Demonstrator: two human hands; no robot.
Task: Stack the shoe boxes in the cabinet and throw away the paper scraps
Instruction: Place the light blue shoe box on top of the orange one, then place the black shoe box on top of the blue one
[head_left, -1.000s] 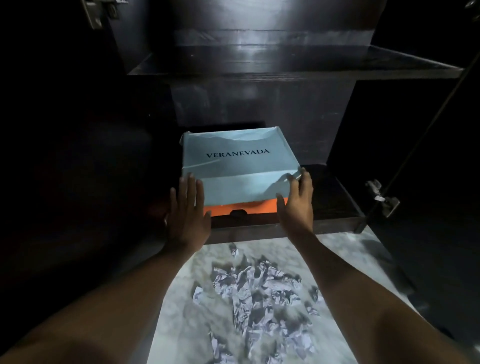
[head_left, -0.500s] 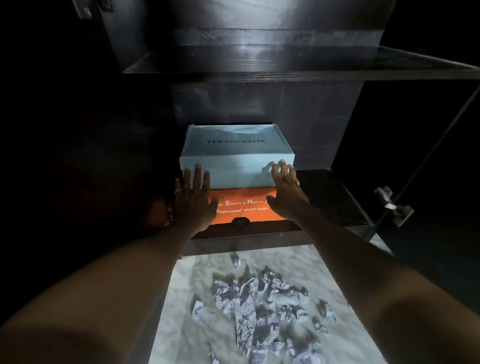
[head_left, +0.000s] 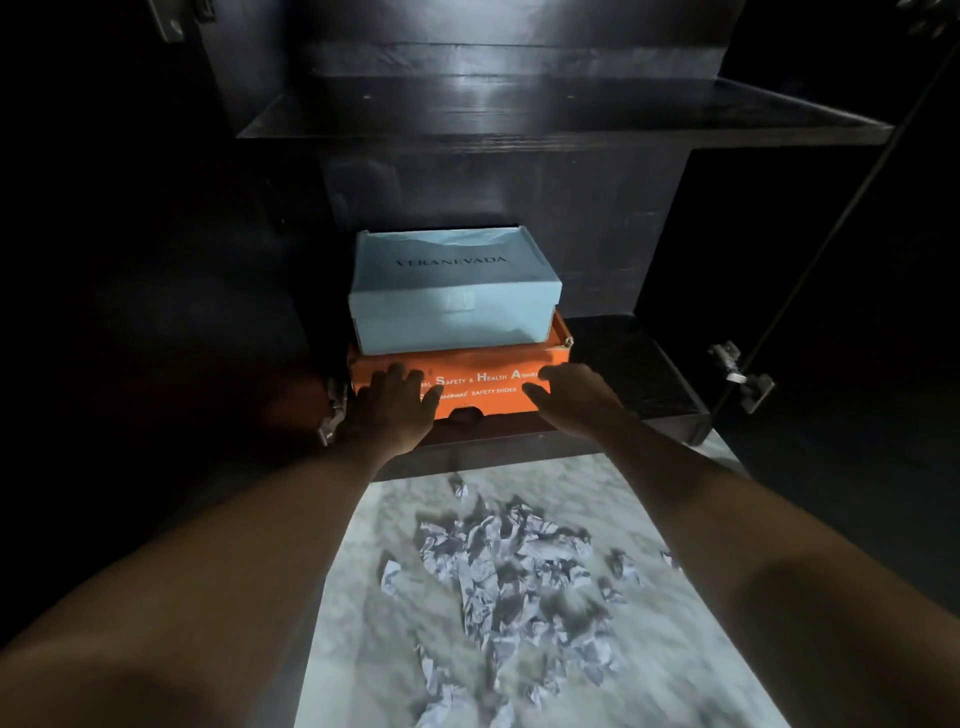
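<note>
The blue shoe box (head_left: 454, 296) sits on the orange shoe box (head_left: 462, 384) on the cabinet's bottom shelf (head_left: 639, 374), at 12 o'clock from the paper scraps (head_left: 514, 577) on the floor (head_left: 675, 649). The left hand (head_left: 387, 410) and right hand (head_left: 571, 397) lie flat, fingers straight, against the orange front. An uneven push could skew the lower box and slide the top one off toward 3 o'clock. The scraps underfoot could scatter.

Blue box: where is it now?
Head view, centre: the blue box sits on the orange box on the cabinet's bottom shelf, just beyond both hands.
</note>
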